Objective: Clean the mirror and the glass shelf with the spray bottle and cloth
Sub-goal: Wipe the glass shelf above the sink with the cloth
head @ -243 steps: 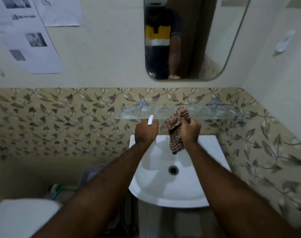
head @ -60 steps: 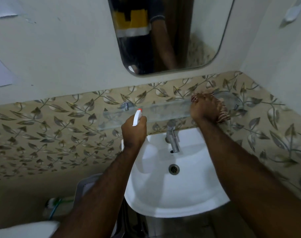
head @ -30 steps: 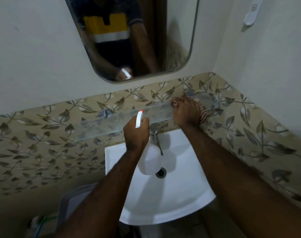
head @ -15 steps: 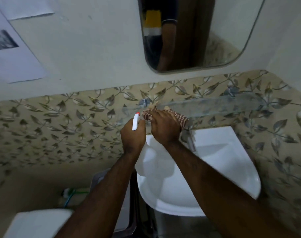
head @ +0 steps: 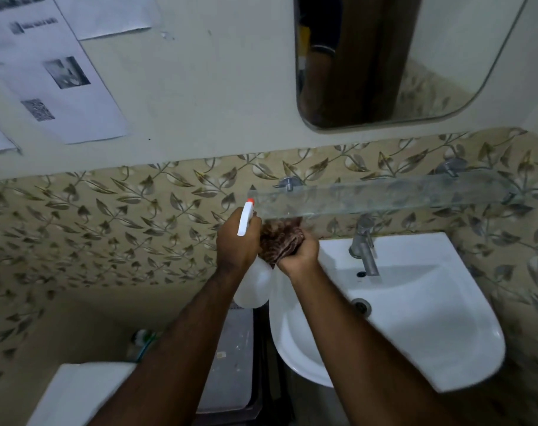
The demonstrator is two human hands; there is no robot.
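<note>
My left hand point(head: 237, 244) grips the neck of a white spray bottle point(head: 253, 284) with a red-tipped nozzle, held just left of the glass shelf's end. Bunched in the grip of my right hand point(head: 300, 252) is a brown checked cloth point(head: 279, 236), which sits just under the left end of the glass shelf point(head: 384, 196). The two hands are side by side and nearly touching. The mirror point(head: 399, 56) hangs on the wall above the shelf and reflects an arm and a doorway.
A white basin point(head: 415, 318) with a steel tap point(head: 364, 244) sits below the shelf. Printed papers point(head: 52, 75) hang on the wall at upper left. A grey bin point(head: 231, 364) and a white toilet tank lid point(head: 80, 392) stand lower left.
My right hand has dragged the cloth from the shelf's right end to its left end and lowered it off the top to just below the edge. The view has swung left.
</note>
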